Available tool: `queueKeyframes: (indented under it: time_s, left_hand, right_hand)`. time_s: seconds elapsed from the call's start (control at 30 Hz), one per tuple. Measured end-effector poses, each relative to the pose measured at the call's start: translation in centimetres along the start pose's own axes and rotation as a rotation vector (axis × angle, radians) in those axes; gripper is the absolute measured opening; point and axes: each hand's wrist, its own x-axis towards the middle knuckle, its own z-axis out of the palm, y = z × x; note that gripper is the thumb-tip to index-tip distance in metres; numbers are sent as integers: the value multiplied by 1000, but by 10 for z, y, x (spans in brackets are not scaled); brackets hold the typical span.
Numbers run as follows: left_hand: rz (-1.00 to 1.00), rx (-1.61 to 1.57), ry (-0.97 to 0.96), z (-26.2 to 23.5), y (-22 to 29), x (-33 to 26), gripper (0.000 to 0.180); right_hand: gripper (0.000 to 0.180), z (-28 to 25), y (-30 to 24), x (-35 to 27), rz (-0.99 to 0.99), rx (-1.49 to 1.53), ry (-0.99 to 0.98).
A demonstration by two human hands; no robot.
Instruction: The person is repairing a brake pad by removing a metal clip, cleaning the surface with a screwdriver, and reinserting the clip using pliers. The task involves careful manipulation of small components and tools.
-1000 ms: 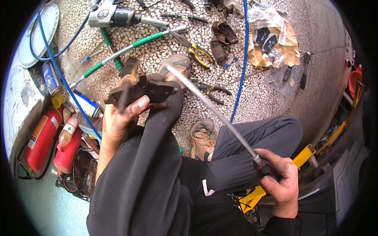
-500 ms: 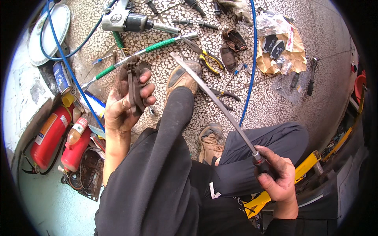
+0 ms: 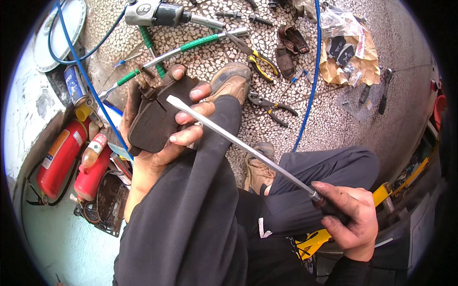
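Note:
Dark worn brake pads (image 3: 157,117) lie in my left hand (image 3: 160,148), with the fingers wrapped round their right edge and the broad face of one turned up toward me. A small clip stands at their upper left end. My right hand (image 3: 353,219) grips a long flat-blade screwdriver (image 3: 248,152) by its dark handle, which the fingers mostly hide. Its shaft slants up and left across my legs, and the flat tip ends over the face of the pad. Whether the tip touches the pad, I cannot tell.
On the speckled floor lie an impact wrench (image 3: 157,14), a green-gripped bar (image 3: 191,43), yellow-handled pliers (image 3: 274,109), cutters (image 3: 260,64), old pads (image 3: 287,62) and newer pads (image 3: 344,52) on brown paper. A blue hose (image 3: 310,90) crosses it. Red extinguishers (image 3: 62,157) stand at left.
My left hand has turned the brake pads from edge-on to face-up. The screwdriver's tip has come down and left over them, while my right hand has shifted slightly right and down.

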Motion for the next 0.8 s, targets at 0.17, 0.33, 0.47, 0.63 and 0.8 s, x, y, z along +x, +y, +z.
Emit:
queueKeyframes:
  time_s: [0.17, 0.33, 0.47, 0.63, 0.8]
  left_hand:
    - [-3, 23, 38, 1, -2, -2, 62]
    - [-15, 40, 52, 2, -4, 0, 64]
    - [-20, 69, 47, 0, -3, -2, 65]
    - [20, 147, 80, 0, -7, -3, 65]
    - [-18, 124, 82, 2, -6, 1, 66]
  right_hand:
    - [54, -6, -9, 5, 94, -49, -36]
    - [55, -8, -16, 7, 138, -48, -32]
    - [56, -18, -25, 12, 157, -75, -68]
    - [57, -29, -31, 17, 144, -50, -116]
    - [58, -24, -36, 12, 40, -66, -33]
